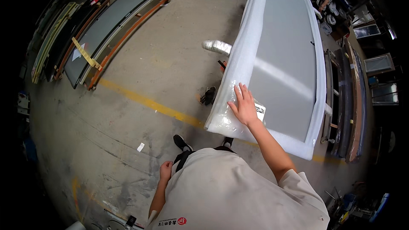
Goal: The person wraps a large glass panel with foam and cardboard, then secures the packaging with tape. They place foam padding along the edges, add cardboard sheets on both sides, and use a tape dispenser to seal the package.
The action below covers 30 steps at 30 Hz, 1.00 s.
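Right hand flat on the wrapped corner of a large glazed panel, left hand hanging free.

Low in the frame, the left hand [165,171] hangs at the person's side with its fingers curled loosely, its grip holding nothing. Just above centre, the right hand [245,105] lies spread, palm down, on the near corner of the wrapped panel [281,59], pressing the clear plastic film [226,102] beside a white label [260,111]; nothing is pinched. The panel, edged in white foam, runs from centre to the upper right of the frame, above the concrete floor [140,51]. A yellow floor line [145,101] crosses beneath it. Further off, at upper left, framed panels [106,30] lie stacked on the floor. As I judge it, a flat palm on slick film could slide, and the panel could shift or tip off whatever carries it, which is hidden.
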Tool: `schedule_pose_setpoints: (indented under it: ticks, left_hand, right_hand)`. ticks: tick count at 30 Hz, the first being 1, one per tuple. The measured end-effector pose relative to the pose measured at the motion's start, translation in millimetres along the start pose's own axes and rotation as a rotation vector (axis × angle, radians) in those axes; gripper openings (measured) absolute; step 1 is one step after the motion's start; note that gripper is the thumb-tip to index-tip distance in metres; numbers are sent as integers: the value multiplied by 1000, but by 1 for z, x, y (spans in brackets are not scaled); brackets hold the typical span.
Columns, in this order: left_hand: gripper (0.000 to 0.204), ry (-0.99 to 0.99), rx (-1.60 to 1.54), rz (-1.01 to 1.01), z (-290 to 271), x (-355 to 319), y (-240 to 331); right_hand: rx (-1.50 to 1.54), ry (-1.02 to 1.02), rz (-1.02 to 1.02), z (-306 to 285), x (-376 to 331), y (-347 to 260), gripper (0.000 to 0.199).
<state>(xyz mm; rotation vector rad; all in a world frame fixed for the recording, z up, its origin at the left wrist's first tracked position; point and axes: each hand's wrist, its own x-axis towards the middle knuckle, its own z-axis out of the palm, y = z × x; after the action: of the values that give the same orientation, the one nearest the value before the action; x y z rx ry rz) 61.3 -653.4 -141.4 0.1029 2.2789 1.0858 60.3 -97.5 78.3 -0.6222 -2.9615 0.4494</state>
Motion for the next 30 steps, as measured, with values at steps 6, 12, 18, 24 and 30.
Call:
schedule_pose_setpoints:
  ticks: [6, 12, 18, 24, 30]
  left_hand:
    - [30, -125, -59, -333, -102, 41, -113]
    - [28, 4, -130, -300, -167, 63, -171]
    - [27, -22, -196, -489, -179, 90, -170]
    - [27, 63, -377, -316, -166, 124, -95]
    - [26, 107, 210, -118, -181, 146, -92]
  right_hand:
    - [-116, -18, 151, 54, 16, -17, 88]
    - [-442, -143, 204, 72, 37, -57, 78]
    - [-665, -659, -216, 70, 91, -60, 78]
    - [-804, -1263, -241, 112, 147, -92, 73]
    - [-784, -1765, -56, 236, 140, -27, 63]
